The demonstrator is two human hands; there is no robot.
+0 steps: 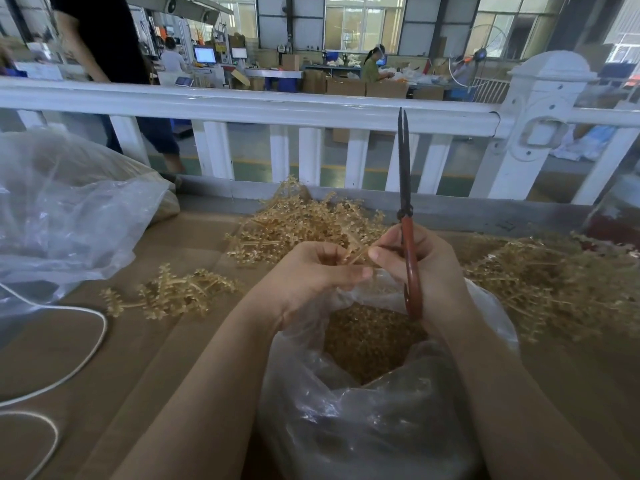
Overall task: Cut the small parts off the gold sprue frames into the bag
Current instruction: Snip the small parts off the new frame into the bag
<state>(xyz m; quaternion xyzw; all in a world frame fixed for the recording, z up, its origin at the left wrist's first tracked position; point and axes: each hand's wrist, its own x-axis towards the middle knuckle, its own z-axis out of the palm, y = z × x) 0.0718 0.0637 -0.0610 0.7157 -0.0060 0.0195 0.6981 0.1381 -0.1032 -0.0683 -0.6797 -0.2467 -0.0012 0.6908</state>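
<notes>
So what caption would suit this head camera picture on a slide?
Left hand holds a gold sprue frame over the bag of cut parts; right hand holds upright scissors.

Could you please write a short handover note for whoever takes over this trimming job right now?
Left hand pinches a gold sprue piece above the open bag.
Right hand holds the scissors, blades nearly closed and pointing up, and its fingertips touch the same piece.
Done: the bag already holds many cut parts.
Left: sprue frames lie on the cardboard at far centre, left and right.
</notes>
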